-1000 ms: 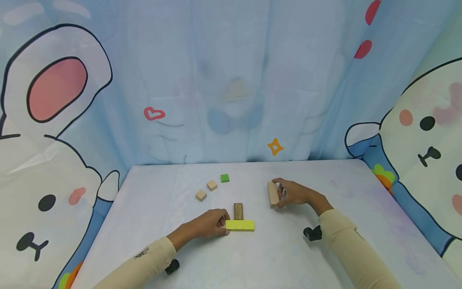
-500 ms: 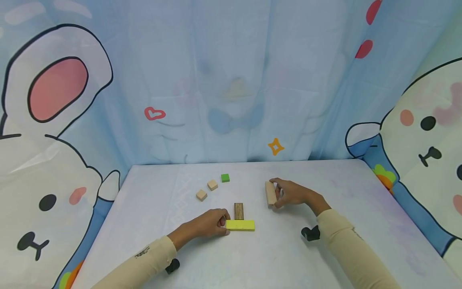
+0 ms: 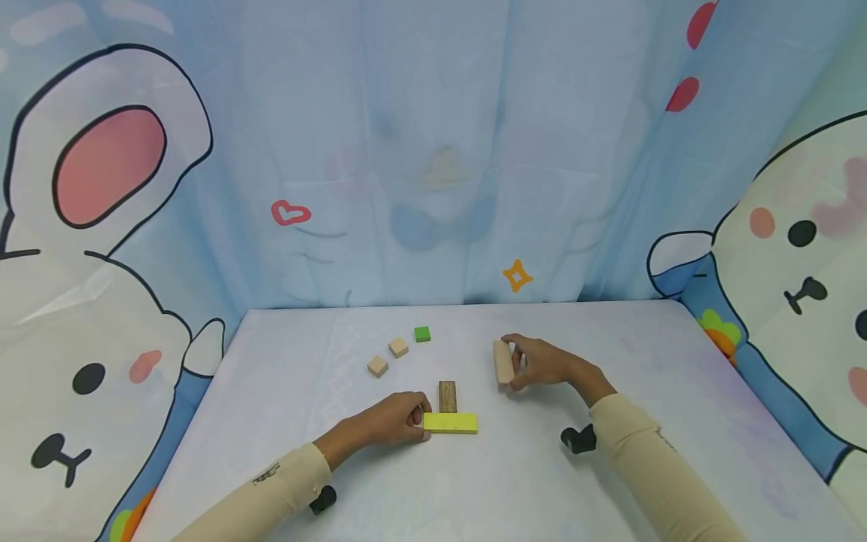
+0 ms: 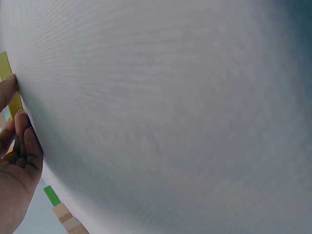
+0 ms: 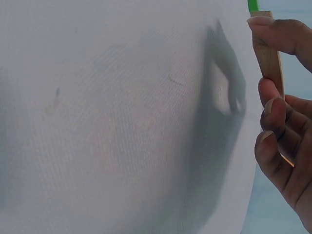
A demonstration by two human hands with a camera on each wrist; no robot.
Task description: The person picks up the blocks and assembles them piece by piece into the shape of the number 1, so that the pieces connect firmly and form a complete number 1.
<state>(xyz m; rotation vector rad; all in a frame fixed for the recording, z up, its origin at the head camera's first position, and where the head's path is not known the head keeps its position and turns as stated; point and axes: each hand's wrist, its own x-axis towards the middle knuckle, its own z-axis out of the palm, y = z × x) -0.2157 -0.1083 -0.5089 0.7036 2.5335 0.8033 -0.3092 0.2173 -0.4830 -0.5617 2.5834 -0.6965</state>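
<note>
In the head view my left hand (image 3: 393, 418) pinches the left end of a yellow block (image 3: 451, 423) lying crosswise on the table. A dark brown wooden block (image 3: 448, 397) stands out from behind its middle, so the two form an upside-down T. Farther right, my right hand (image 3: 547, 363) holds a plain wooden block (image 3: 503, 362) between thumb and fingers, its long side pointing away from me. The right wrist view shows the thumb on one end of this wooden block (image 5: 269, 58) and a finger at the other.
Behind the left hand lie two small wooden cubes (image 3: 377, 366) and a small green block (image 3: 422, 334) on the white-covered table (image 3: 515, 482). A blue printed curtain (image 3: 433, 150) hangs along the table's back edge. Black wrist devices (image 3: 578, 439) sit beneath both forearms.
My right hand has shifted slightly left with the plain wooden block. The left hand and the yellow block have stayed where they were.
</note>
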